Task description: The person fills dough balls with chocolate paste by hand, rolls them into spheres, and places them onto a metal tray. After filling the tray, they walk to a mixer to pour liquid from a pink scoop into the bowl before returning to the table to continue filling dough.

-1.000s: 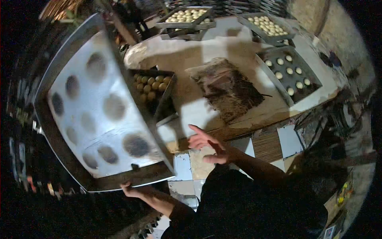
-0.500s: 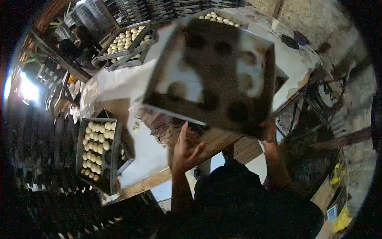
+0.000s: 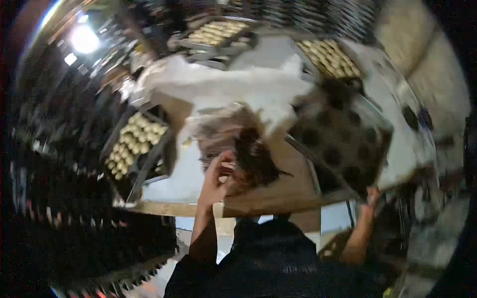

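Observation:
In the head view, a dark square tray (image 3: 343,149) with rounded dark spots over its surface is tilted above the right side of the table. My right hand (image 3: 371,194) grips its near right corner. My left hand (image 3: 217,174) is at a crumpled brown cloth (image 3: 258,166) in the middle of the table, its fingers curled at the edge of the darker part. Motion blur hides exactly how much cloth is in those fingers.
A tray of pale dough balls (image 3: 136,141) stands at the table's left edge. Another dough tray (image 3: 218,32) is at the far side, and a third dough tray (image 3: 330,57) is at the far right. The white tabletop (image 3: 213,84) has a wooden front edge (image 3: 169,208).
The dark tray has moved right and lower, still in my right hand. My left hand has gone from beside the tray to the brown cloth, its fingers now curled. The view has turned.

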Action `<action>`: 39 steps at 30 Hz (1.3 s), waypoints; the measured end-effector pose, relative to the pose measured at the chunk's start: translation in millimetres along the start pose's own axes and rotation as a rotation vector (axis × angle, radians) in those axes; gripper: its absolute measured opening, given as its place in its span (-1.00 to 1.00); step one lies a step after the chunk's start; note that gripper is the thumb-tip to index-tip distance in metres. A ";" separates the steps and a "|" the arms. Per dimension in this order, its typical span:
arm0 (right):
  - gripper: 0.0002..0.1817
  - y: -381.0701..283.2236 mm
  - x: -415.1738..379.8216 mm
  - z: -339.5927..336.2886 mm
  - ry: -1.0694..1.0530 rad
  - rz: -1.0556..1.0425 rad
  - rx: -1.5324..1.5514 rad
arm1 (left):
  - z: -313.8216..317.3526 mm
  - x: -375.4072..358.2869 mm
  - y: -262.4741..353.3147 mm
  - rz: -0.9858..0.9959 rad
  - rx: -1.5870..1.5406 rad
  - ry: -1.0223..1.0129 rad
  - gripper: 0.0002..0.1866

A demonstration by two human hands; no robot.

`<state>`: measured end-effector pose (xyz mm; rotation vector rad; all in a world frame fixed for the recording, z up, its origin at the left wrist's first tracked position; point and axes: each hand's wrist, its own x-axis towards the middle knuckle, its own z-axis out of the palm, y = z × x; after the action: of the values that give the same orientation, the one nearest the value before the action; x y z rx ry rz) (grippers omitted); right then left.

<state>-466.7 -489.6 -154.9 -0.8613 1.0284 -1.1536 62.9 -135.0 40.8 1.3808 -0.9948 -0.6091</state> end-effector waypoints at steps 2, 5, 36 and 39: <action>-0.75 -17.3 5.3 1.6 -0.017 0.005 -0.188 | -29.6 4.0 -3.9 -0.205 0.170 0.085 -0.43; -0.40 -83.0 -4.1 51.0 0.363 0.219 -1.007 | -61.6 -0.1 -13.7 -0.128 0.160 0.278 -0.63; -0.68 22.6 -246.4 544.2 -0.880 -0.292 -0.518 | -178.0 -11.6 42.5 0.059 0.619 0.437 -0.32; -0.65 25.3 -257.5 548.3 -1.081 -0.117 -0.441 | -106.0 -6.8 35.9 -0.027 0.543 0.109 -0.19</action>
<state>39.5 -219.6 41.4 -1.6527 0.3076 -0.3847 143.1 -69.7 84.2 1.8835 -1.0992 -0.2830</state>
